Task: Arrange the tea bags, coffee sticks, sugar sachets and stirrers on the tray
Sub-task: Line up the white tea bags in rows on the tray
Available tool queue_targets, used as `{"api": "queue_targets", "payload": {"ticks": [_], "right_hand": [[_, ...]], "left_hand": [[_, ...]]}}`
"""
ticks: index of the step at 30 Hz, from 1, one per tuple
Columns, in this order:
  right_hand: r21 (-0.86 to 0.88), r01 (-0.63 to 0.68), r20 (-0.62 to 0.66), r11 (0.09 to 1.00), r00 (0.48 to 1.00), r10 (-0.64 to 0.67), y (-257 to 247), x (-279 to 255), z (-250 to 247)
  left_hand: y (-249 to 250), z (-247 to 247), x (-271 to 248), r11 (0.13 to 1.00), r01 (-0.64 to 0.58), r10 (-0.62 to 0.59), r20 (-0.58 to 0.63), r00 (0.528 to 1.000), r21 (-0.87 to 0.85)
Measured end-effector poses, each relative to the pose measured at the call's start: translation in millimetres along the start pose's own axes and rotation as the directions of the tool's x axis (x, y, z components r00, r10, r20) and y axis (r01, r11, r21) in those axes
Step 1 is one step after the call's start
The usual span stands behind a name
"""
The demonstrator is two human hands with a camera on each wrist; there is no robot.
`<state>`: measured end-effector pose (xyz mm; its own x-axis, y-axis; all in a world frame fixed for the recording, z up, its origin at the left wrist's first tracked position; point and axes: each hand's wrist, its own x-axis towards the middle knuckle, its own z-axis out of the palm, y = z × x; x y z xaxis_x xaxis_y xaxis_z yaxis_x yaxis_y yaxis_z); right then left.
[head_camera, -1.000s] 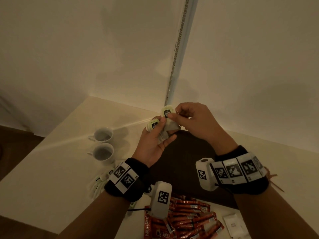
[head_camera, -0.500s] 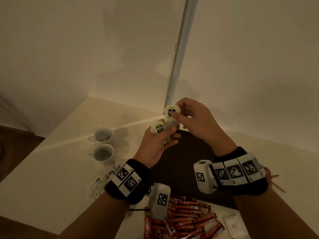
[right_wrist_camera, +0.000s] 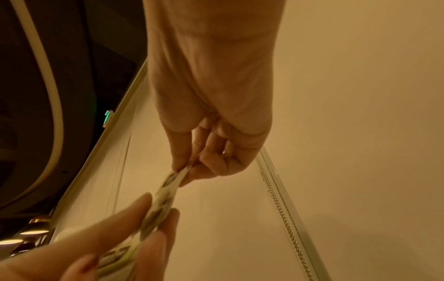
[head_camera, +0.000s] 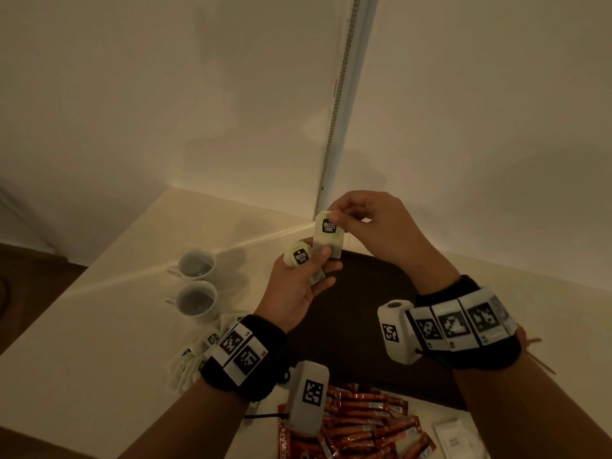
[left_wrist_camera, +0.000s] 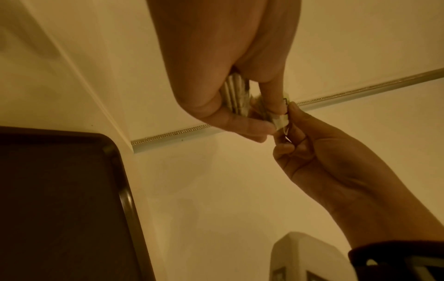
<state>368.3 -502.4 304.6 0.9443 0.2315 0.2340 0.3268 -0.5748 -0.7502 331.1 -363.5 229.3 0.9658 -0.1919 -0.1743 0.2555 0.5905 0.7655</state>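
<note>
1. Fingers [head_camera: 323, 253] of my left hand [head_camera: 294, 286] are curled round a small stack of tea bags [head_camera: 299, 256], held up over the far edge of the dark tray [head_camera: 371, 293].
2. My right hand [head_camera: 374, 223] pinches one tea bag [head_camera: 328, 230] by its top, just above the stack.
3. On the pale surface [head_camera: 99, 326] lie two white cups [head_camera: 195, 299] left of the tray, more tea bags [head_camera: 188, 362], red coffee sticks [head_camera: 364, 422] and a white sachet [head_camera: 453, 438].

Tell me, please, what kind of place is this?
Probably a hotel room or office tea corner: two cups on a counter, a dark tray, coffee sticks and tea bags.
</note>
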Motion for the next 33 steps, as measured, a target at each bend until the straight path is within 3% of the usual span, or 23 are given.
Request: {"api": "queue_targets", "payload": {"ticks": [8,12,17,20,25,33], "right_hand": [[0.050,-0.159,0.143,0.986,0.978,0.150,50,31,9],[-0.084,-0.288,0.262,0.954,0.917,0.300,108,51,44],[-0.211,-0.353,0.391,0.911,0.824,0.410,165,63,97],[-0.227,-0.360,0.331,0.905,0.846,0.419,191,69,117],[-0.225,-0.398,0.104,0.890,0.898,0.428,220,89,128],[-0.226,-0.451,-0.005,0.864,0.887,0.462,243,115,136]], "left_hand": [[7,-36,22,0.997,0.046,-0.058,-0.226,0.972,-0.059],[23,-51,33,0.995,0.054,-0.033,-0.232,0.972,0.081],[37,-63,43,0.995,0.089,-0.094,-0.220,0.971,-0.034],[37,-70,49,0.992,0.102,-0.118,-0.238,0.964,-0.079],[33,-84,55,0.990,0.111,-0.130,-0.269,0.954,-0.083],[24,-100,60,0.988,0.147,-0.151,-0.301,0.942,-0.034]]}}
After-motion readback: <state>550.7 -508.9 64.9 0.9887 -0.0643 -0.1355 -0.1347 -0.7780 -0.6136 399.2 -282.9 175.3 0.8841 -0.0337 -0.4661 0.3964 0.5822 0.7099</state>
